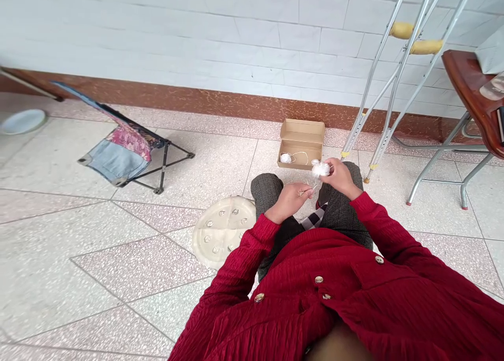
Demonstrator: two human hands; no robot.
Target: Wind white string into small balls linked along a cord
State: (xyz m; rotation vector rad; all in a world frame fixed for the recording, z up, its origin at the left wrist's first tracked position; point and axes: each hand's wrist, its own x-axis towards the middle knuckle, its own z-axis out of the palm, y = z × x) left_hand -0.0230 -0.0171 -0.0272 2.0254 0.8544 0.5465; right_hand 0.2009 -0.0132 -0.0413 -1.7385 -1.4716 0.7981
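My right hand pinches a fluffy white ball, probably cotton or yarn, above my knees. My left hand is just below it, its fingers closed on a small thin strand or tan item that is too small to tell exactly. A pale thread seems to run between the hands. Beyond my knees, an open cardboard box stands on the floor, holding a small white ball with a loop of thin thread.
A pale round ribbed lid lies left of my legs. A folding stool stands on the tiled floor at left, a white plate beyond it. Metal crutches lean on the wall at right, beside a folding table.
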